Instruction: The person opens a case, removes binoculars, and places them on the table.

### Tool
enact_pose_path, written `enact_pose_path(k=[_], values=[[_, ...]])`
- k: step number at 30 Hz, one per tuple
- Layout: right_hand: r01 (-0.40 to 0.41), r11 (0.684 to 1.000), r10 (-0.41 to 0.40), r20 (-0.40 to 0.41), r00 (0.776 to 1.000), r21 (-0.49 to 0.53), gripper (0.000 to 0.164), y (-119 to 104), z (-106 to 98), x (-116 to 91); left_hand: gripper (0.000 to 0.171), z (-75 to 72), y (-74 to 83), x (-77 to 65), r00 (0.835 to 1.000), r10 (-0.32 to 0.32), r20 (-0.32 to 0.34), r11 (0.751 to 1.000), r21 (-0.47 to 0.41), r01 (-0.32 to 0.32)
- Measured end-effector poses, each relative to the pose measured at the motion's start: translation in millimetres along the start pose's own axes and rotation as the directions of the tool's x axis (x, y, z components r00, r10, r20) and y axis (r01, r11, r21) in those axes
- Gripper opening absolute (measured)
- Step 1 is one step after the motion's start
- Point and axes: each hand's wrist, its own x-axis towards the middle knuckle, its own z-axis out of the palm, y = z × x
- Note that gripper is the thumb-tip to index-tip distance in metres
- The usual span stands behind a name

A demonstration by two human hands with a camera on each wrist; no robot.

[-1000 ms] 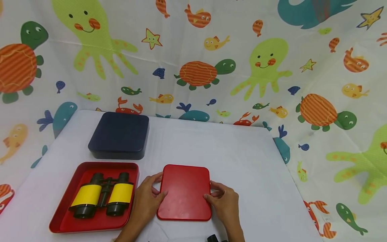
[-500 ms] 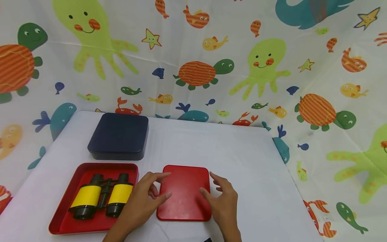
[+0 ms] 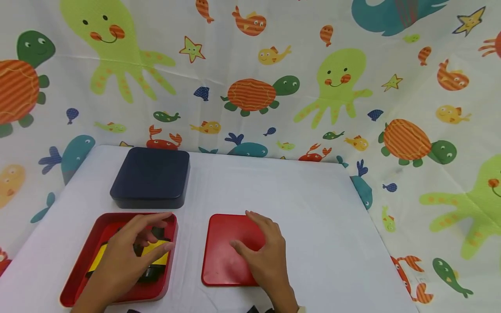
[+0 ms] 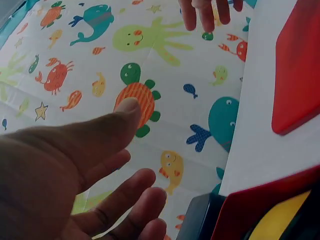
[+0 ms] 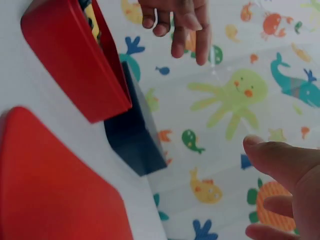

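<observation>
My left hand (image 3: 127, 254) hovers over the red tin (image 3: 66, 289) with its thumb and fingers spread apart, holding nothing. Inside that tin lie yellow and black binoculars (image 3: 159, 256), partly hidden behind the hand. Over the right half of a flat red lid (image 3: 223, 261) is my right hand (image 3: 268, 252), its thumb and fingers apart with nothing between them. The right wrist view shows the lid (image 5: 55, 190) lying flat beside the tin (image 5: 75, 55), and the left hand (image 5: 177, 20) raised above the tin.
A dark blue closed tin (image 3: 150, 178) stands behind the red tin on the white table (image 3: 309, 208). A curtain (image 3: 219, 56) printed with sea animals hangs along the back and sides. Small black objects (image 3: 253, 309) show at the bottom edge, mostly cut off.
Both hands have let go of the lid's sides. My left hand has moved left over the red tin with the binoculars; the right has shifted left over the lid, which stays in place.
</observation>
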Motion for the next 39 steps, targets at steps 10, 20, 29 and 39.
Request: enact_pose_path(k=[10,20,29,39], values=[[0.135,0.991,-0.133,0.147,0.980,-0.006,0.071,-31.3,25.2,5.9,0.081,-31.8,-37.7,-8.1,1.000,0.024,-0.012,0.995,0.099,-0.023],[0.203,0.977,-0.171,0.333,0.927,-0.062,0.080,-44.2,61.0,8.5,0.101,-47.7,-70.5,-2.3,0.996,0.025,0.090,0.987,0.155,-0.039],[0.306,0.951,-0.254,0.440,0.861,-0.050,0.088,-48.2,103.8,7.9,0.112,-54.2,-95.0,0.9,0.987,-0.020,0.157,0.978,0.207,-0.013],[0.349,0.933,-0.260,0.512,0.819,-0.085,0.087,-46.7,132.3,9.9,0.115,-51.5,-114.4,-0.2,0.979,-0.068,0.190,0.974,0.226,0.023]])
